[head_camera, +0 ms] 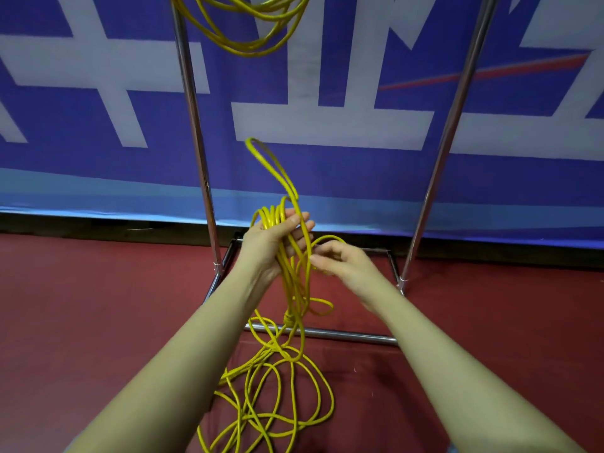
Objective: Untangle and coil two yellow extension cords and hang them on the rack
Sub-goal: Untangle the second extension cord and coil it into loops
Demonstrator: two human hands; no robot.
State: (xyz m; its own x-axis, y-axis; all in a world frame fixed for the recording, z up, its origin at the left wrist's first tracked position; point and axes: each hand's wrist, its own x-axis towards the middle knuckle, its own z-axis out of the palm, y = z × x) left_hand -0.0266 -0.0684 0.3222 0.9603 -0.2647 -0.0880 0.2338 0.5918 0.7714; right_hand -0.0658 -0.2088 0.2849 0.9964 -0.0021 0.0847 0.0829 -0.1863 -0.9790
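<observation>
One cord (248, 31) hung coiled on the rack (192, 125); the second (287, 282) dropped from both hands to the floor (98, 305), left hand (271, 243) gripping loops, right hand (340, 259) pinching a strand just beside.

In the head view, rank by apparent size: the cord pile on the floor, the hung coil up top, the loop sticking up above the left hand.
1. Floor pile, largest.
2. Hung coil, though the frame's top edge cuts it off, so this is unsure.
3. Upright loop, smallest.
</observation>
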